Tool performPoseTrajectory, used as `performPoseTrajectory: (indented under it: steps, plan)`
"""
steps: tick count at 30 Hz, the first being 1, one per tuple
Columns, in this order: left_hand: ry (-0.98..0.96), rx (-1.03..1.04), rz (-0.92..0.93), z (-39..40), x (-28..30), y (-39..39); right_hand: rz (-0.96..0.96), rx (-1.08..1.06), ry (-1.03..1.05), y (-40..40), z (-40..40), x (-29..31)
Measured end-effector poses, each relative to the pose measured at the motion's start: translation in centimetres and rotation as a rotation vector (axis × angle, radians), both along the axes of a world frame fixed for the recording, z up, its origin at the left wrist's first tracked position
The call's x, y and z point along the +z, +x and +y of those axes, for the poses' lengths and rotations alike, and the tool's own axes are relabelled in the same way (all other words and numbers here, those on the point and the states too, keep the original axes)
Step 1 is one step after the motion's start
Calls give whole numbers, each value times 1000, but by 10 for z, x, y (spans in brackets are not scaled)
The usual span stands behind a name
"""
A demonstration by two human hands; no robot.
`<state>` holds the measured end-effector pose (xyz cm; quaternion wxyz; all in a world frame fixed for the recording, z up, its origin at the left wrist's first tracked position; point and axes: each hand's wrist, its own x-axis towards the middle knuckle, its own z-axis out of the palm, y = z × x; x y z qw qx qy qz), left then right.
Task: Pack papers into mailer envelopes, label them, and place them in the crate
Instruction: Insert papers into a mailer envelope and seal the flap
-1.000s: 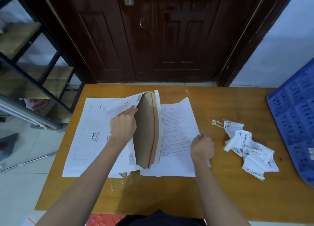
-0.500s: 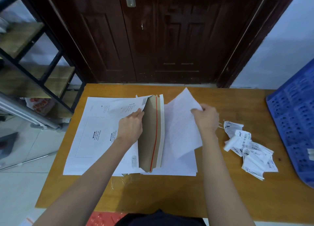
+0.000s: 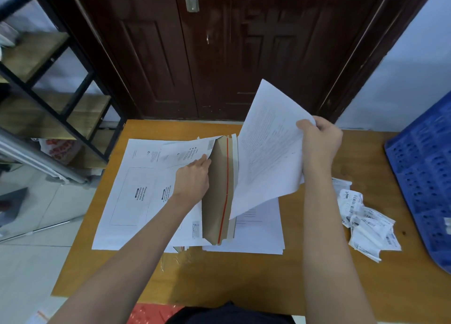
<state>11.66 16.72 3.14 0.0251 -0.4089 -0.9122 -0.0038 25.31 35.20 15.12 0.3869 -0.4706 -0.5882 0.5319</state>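
My left hand [image 3: 194, 177] grips the lifted front wall of a white mailer envelope [image 3: 219, 189], holding its mouth open; the brown inside and a red tear strip show. My right hand [image 3: 319, 143] pinches the far edge of a printed paper sheet [image 3: 266, 153], raised and tilted above the table, its lower corner by the envelope's mouth. More mailer envelopes [image 3: 136, 189] lie flat under my left arm. A stack of papers [image 3: 258, 233] lies beneath the raised sheet. A heap of barcode labels [image 3: 366, 221] sits to the right. The blue crate [image 3: 424, 177] stands at the right edge.
The wooden table [image 3: 244, 279] stands against a dark brown door [image 3: 219, 55]. A black metal shelf with wooden boards [image 3: 56, 99] stands to the left, with a red-and-white bag [image 3: 59, 146] on the floor beside it. Clear film [image 3: 170, 257] lies near the table's front.
My right hand has lifted one sheet off the paper stack, carrying it up and to the right. My left hand has kept the envelope's mouth open.
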Motion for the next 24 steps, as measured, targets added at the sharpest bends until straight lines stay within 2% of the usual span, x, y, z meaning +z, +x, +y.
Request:
performPoseTrajectory:
  steps: [11,24]
  plan:
    - [-19,1,25,2,-3,-3,163,-101,-161,9,7,-8]
    - [18,20,-20,0,-3,-6,226,-92,-143,16,15,4]
